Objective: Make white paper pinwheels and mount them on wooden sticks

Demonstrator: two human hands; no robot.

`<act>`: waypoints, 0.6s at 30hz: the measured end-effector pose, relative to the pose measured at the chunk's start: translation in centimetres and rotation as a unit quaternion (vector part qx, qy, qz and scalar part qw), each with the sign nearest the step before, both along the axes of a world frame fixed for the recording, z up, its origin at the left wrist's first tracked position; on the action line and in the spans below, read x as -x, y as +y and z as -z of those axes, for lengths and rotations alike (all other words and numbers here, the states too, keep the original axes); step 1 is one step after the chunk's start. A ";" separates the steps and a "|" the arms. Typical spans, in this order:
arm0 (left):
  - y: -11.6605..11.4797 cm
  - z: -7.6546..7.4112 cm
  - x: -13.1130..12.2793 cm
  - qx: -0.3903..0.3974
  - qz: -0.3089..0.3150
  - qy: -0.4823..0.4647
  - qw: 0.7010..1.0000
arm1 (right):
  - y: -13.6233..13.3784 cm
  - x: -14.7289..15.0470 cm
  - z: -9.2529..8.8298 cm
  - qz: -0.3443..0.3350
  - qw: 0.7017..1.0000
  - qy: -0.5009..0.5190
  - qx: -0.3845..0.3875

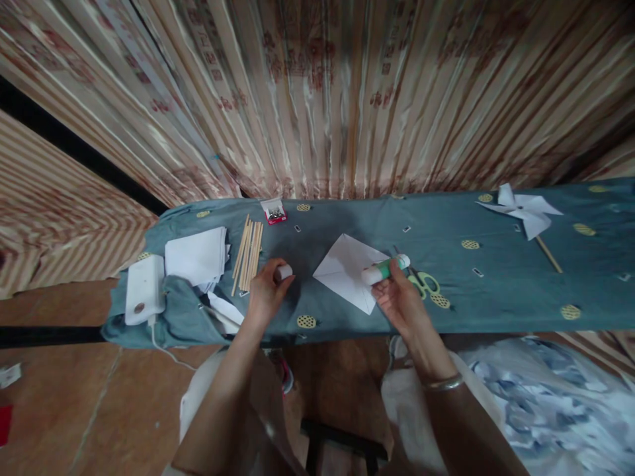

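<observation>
Near edge first: bench runs under a teal cloth [357,322]. White box [143,291] sits at the left end with its cord hanging off the near side, presumably to keep the cable off the work surface. A folded paper piece [225,312] lies beside it.

Left hand [266,291]: thumb and fingers pinch a small white cylinder [283,272], looks like the glue cap, held up off the cloth, likely so it doesn't roll.

Right hand [403,299]: thumb on top, fingers curled under, closed round a green-and-white glue stick [384,270]. Grip is well back, which leaves the white end pointing left over the paper.

White paper sheet [342,264] lies flat between the hands, corner-on, crease lines visible; neither hand seems to pin it. Scissors [427,284] rest just beyond the right fingers, handles turned near, easy to grab.

Wooden sticks [248,254] lie roughly parallel, probably to stay bunched; paper stack [194,256] just left of them. Pinwheel [520,210] sits far right, well apart, so likely parked there. Red box [274,213] at back: lid up, contents exposed.
</observation>
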State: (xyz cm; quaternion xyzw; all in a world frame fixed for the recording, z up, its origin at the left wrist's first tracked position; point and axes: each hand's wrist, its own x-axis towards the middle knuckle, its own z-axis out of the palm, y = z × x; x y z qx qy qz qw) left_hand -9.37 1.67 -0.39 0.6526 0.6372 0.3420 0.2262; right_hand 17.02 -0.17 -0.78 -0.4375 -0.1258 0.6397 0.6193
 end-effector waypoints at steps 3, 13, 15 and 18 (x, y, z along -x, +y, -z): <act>0.4 1.0 0.7 -0.049 0.028 0.062 0.996 | -0.1 -0.7 -0.1 0.016 1.000 0.005 -0.002; -2.0 -1.0 -3.1 -0.129 0.050 0.137 0.981 | -0.5 -1.8 -2.0 0.048 0.998 0.004 -0.027; -4.6 -1.3 -6.5 -0.133 0.145 0.064 0.978 | -0.6 -1.9 -3.1 0.069 0.997 0.000 -0.045; -8.9 0.0 -12.7 -0.024 0.351 -0.078 0.933 | -0.9 -1.8 -4.7 0.094 0.991 -0.028 -0.086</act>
